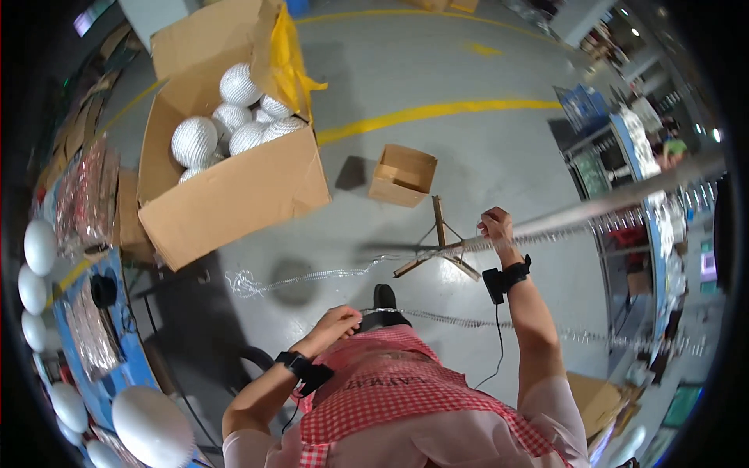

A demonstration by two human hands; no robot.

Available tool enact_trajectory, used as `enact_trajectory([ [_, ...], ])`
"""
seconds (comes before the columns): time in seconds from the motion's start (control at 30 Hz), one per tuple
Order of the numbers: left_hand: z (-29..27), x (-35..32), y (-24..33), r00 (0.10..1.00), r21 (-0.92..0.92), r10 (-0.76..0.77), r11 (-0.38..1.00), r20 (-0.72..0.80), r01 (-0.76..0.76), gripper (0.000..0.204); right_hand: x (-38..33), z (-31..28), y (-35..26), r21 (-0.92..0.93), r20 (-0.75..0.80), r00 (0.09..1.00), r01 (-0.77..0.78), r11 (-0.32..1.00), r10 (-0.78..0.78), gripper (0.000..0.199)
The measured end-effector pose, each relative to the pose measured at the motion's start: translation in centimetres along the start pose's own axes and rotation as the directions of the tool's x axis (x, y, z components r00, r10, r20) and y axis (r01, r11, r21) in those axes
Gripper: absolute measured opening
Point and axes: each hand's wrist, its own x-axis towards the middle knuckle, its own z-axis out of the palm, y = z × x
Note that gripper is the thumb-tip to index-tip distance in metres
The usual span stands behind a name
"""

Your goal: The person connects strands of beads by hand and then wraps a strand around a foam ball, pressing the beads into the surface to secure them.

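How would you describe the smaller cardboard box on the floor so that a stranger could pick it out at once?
Start at the big open carton full of silver mirror balls. To its right, below the yellow floor line, sits the small box. Unlike the carton, it is empty and stands alone, beside a wooden stand.

A big brown box (234,195) stands open on the grey floor at the upper left. It is full of shiny silver balls (234,117), and a yellow bag (290,62) hangs over its back flap. A small brown box (402,175) sits open near the middle of the floor, well apart from the big one. Another brown box (597,402) shows at the lower right.
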Motion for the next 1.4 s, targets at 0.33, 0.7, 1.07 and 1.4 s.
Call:
enact_trajectory([
  [0.33, 2.7, 1.4, -3.1, 0.939, -0.25, -0.181, 0.962, -0.292, 0.108, 0.032, 20.7, 8.3, 3.1, 0.067, 0.202, 0.972, -0.133, 0.989, 0.117, 0.02],
  [0.7, 5.0, 3.1, -5.6, 0.856, -0.429, -0.373, 0.88, -0.358, 0.204, 0.033, 31.2, 15.8, 11.9, 0.032, 0.228, 0.96, -0.175, 0.984, 0.163, 0.018],
  [1.07, 5.2, 3.8, -7.0, 0.826, -0.38, -0.412, 0.886, -0.385, 0.265, 0.039, 24.8, 13.8, 16.2, 0.219, 0.377, 0.899, -0.323, 0.921, 0.225, 0.019],
  [1.4, 2.0, 2.6, -4.9, 0.969, 0.148, 0.079, 0.988, -0.233, -0.045, 0.039, 5.8, 8.1, 14.0, 0.403, 0.359, 0.886, -0.43, 0.808, 0.293, 0.023],
])
